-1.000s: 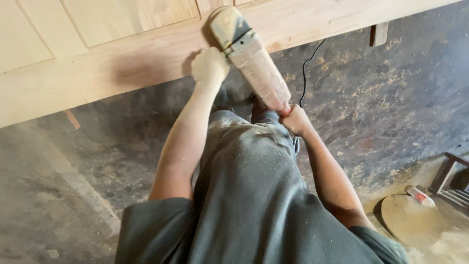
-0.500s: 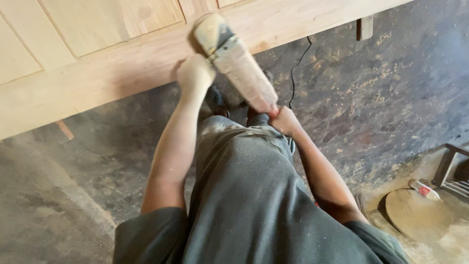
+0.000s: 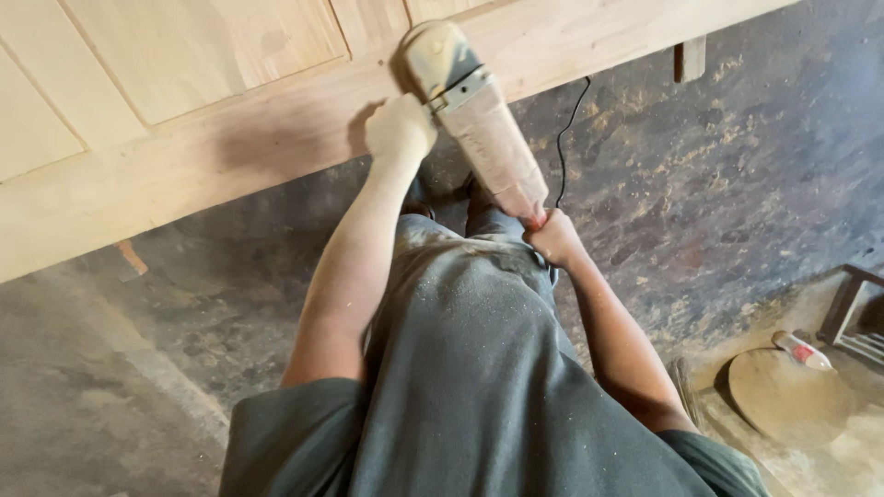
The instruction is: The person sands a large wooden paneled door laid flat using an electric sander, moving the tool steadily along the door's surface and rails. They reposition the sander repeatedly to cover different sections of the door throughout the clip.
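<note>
A dust-coated hand-held power sander (image 3: 474, 115) rests with its head on the lower rail of a pale wooden panelled door (image 3: 230, 138) laid flat in front of me. My left hand (image 3: 399, 129) grips the side of the tool near its head. My right hand (image 3: 552, 237) is closed round the rear end of the tool's body, where the black cord (image 3: 568, 129) leaves it. My grey, dusty shirt fills the lower middle of the view.
The floor (image 3: 737, 184) below is dark concrete strewn with sawdust. A round wooden disc (image 3: 787, 396) with a small white and red bottle (image 3: 801, 350) on it lies at the lower right, beside a dark metal frame (image 3: 852, 308). A wooden support leg (image 3: 689, 57) shows under the door's edge.
The sander and both my hands have shifted a little along the door's rail, and the view has swung slightly. My grip on the tool is unchanged.
</note>
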